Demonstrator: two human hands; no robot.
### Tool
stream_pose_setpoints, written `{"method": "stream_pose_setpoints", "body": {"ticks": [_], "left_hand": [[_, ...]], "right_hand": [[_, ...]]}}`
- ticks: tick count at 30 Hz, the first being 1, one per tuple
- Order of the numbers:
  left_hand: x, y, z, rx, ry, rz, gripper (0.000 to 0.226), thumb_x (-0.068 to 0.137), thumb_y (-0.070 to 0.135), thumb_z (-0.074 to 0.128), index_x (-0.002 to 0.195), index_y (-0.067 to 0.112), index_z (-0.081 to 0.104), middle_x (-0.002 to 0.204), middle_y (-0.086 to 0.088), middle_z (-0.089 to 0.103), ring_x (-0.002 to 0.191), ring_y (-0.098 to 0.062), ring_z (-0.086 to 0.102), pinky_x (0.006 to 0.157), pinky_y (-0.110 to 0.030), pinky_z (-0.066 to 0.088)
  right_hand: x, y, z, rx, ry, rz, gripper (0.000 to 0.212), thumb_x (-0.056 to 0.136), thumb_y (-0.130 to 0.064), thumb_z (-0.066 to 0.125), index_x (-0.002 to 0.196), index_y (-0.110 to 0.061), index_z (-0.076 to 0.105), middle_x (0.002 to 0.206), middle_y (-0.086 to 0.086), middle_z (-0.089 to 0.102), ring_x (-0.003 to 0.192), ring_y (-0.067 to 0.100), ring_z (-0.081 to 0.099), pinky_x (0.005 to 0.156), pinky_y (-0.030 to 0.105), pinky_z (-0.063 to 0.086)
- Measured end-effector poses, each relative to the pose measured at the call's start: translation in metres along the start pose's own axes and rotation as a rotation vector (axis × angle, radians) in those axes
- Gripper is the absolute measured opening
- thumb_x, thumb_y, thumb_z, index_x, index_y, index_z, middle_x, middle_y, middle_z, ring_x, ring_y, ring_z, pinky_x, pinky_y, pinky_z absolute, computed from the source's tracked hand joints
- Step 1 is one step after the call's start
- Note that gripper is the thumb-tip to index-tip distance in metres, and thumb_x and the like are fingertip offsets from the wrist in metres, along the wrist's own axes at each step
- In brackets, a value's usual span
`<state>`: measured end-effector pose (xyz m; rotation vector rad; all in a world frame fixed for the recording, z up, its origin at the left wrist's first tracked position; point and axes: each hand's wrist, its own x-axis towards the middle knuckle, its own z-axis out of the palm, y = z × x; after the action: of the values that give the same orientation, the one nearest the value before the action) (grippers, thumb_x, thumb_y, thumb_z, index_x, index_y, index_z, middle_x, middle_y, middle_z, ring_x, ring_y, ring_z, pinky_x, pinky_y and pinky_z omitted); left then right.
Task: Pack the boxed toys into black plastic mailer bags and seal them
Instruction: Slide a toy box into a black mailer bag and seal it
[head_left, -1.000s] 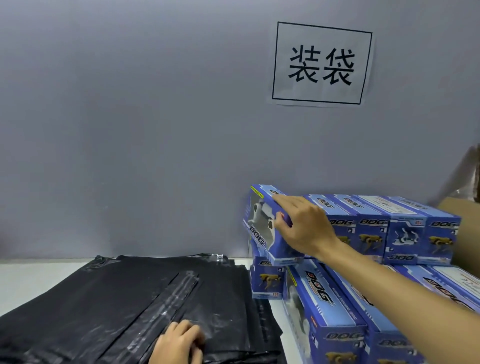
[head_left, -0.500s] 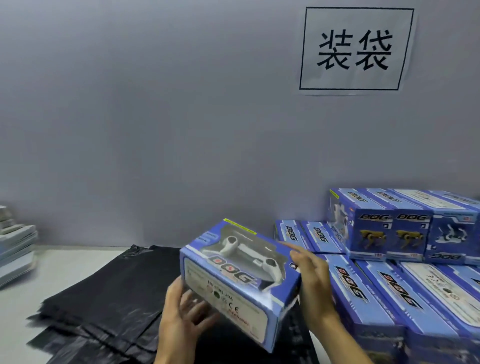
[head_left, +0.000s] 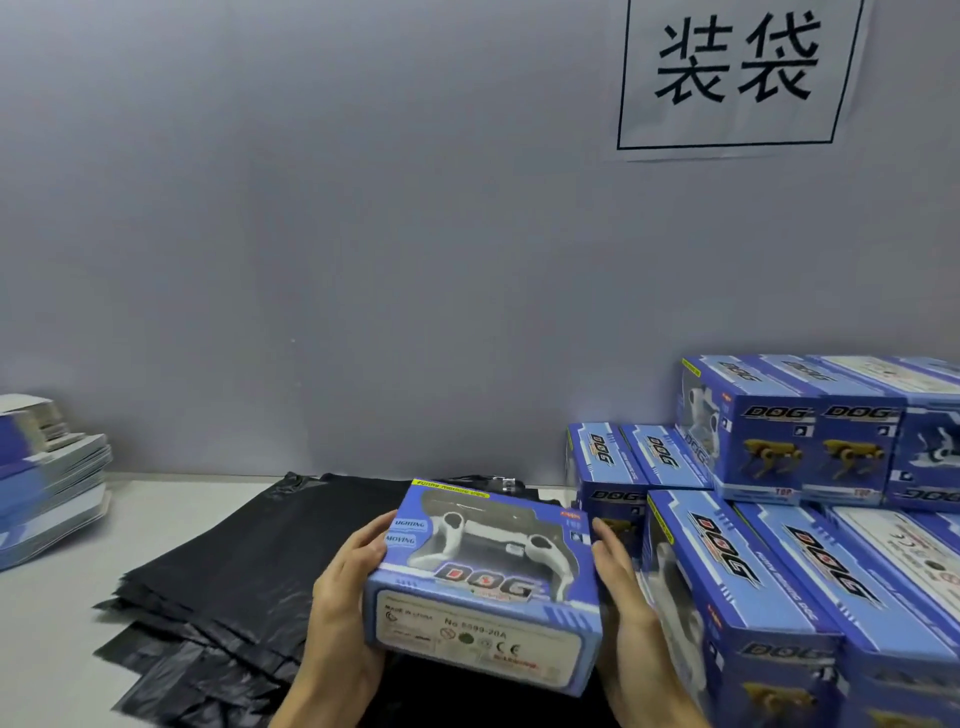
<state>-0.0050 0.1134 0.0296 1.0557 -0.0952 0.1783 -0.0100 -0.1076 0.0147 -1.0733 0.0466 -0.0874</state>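
A plain grey wall (head_left: 322, 234) fills most of what we see, with a white paper sign (head_left: 737, 73) taped high on the right, framed in a black line and printed with two large black characters. Below it runs a pale table (head_left: 57, 613).

On the table, spread towards the left and middle, lies a loose pile of black mailer bags (head_left: 234, 577), their edges fanned out and overlapping. At the far left edge sits a stack of flat blue and white cards (head_left: 47, 478) (we cannot tell what they are).

We hold one blue toy box (head_left: 483, 582) above the bags, just in front of us, tilted so that its windowed face looks up and its label panel faces us. The window shows a white toy, and "DOG" is printed beneath it. The left hand (head_left: 345, 603) grips the box's left end, fingers curled round the edge; the right hand (head_left: 621, 597) clasps the right end, fingers laid along the side. The two hands sit apart, with the box between them.

To the right stands a stack of boxed toys (head_left: 789, 519), the same blue packs, piled in layers against the wall, the nearest just beside our right hand.
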Motion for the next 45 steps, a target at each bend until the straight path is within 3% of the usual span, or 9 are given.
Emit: {"method": "stream_pose_setpoints", "body": {"ticks": [6,10,13,15,19,25,33,37,45], "left_hand": [[0.000,-0.012,0.006,0.011,-0.013,-0.102,0.040,0.084,0.031,0.056,0.117,0.008,0.061,0.111,-0.020,0.072,0.090,-0.036,0.070,0.071,-0.044,0.058],[0.009,-0.012,-0.004,0.363,0.221,0.014,0.029,0.097,0.010,0.050,0.078,-0.001,0.069,0.085,-0.014,0.076,0.083,-0.029,0.070,0.068,-0.037,0.053],[0.013,-0.009,-0.023,0.846,0.417,0.240,0.029,0.092,0.000,0.054,0.077,0.020,0.068,0.076,-0.001,0.073,0.083,-0.028,0.068,0.074,-0.039,0.053],[0.015,-0.012,-0.037,1.188,0.415,0.248,0.023,0.093,0.009,0.056,0.102,0.026,0.067,0.106,-0.003,0.071,0.110,-0.028,0.062,0.090,-0.045,0.050],[0.020,-0.022,-0.053,1.626,0.384,-0.009,0.047,0.100,0.033,0.041,0.146,0.021,0.041,0.160,-0.001,0.030,0.151,-0.021,0.015,0.115,-0.042,0.029],[0.013,-0.036,-0.037,1.746,0.281,-0.092,0.042,0.099,0.046,0.035,0.137,0.030,0.042,0.150,0.003,0.039,0.142,-0.018,0.029,0.114,-0.039,0.027],[0.002,-0.042,-0.012,1.841,0.122,-0.062,0.038,0.097,0.054,0.036,0.126,0.033,0.048,0.140,0.007,0.044,0.134,-0.018,0.036,0.106,-0.040,0.031],[0.000,-0.043,-0.005,1.785,0.085,-0.054,0.036,0.100,0.053,0.032,0.119,0.033,0.057,0.131,0.008,0.048,0.129,-0.019,0.038,0.105,-0.041,0.030],[0.002,-0.039,-0.014,1.775,0.021,0.064,0.038,0.090,0.041,0.051,0.127,0.035,0.043,0.127,0.012,0.049,0.123,-0.016,0.040,0.098,-0.035,0.034]], "right_hand": [[0.003,-0.010,-0.005,0.118,0.018,0.103,0.046,0.076,-0.036,0.067,0.122,-0.038,0.060,0.111,0.004,0.075,0.098,0.038,0.072,0.098,0.059,0.049],[0.004,-0.019,-0.014,-0.040,0.130,-0.019,0.027,0.092,-0.031,0.063,0.116,-0.044,0.063,0.101,-0.006,0.077,0.091,0.029,0.075,0.089,0.052,0.056],[0.002,-0.019,-0.014,-0.171,0.203,-0.137,0.026,0.091,-0.035,0.066,0.110,-0.052,0.063,0.119,-0.018,0.067,0.114,0.020,0.064,0.101,0.050,0.050],[-0.001,-0.018,-0.010,-0.260,0.212,-0.189,0.036,0.091,-0.035,0.066,0.121,-0.053,0.058,0.118,-0.032,0.054,0.118,0.008,0.055,0.100,0.033,0.047],[0.004,-0.019,-0.015,-0.332,0.140,-0.085,0.057,0.097,-0.036,0.058,0.149,-0.042,0.037,0.129,-0.012,0.049,0.075,-0.012,0.061,0.051,0.005,0.044],[0.002,-0.033,-0.019,-0.436,0.047,-0.117,0.069,0.087,-0.040,0.060,0.151,-0.036,0.036,0.144,-0.009,0.050,0.129,0.019,0.050,0.113,0.048,0.037],[-0.004,-0.033,-0.014,-0.308,0.146,-0.373,0.043,0.083,-0.030,0.062,0.123,-0.047,0.056,0.126,-0.014,0.064,0.115,0.012,0.062,0.097,0.040,0.052],[-0.010,-0.025,-0.003,-0.338,0.177,-0.475,0.052,0.076,-0.037,0.061,0.125,-0.048,0.050,0.118,-0.020,0.062,0.098,-0.007,0.065,0.068,0.011,0.052],[-0.012,-0.017,0.002,-0.411,0.251,-0.495,0.059,0.090,-0.021,0.069,0.141,-0.027,0.040,0.137,0.005,0.049,0.117,0.018,0.059,0.093,0.032,0.051]]}}
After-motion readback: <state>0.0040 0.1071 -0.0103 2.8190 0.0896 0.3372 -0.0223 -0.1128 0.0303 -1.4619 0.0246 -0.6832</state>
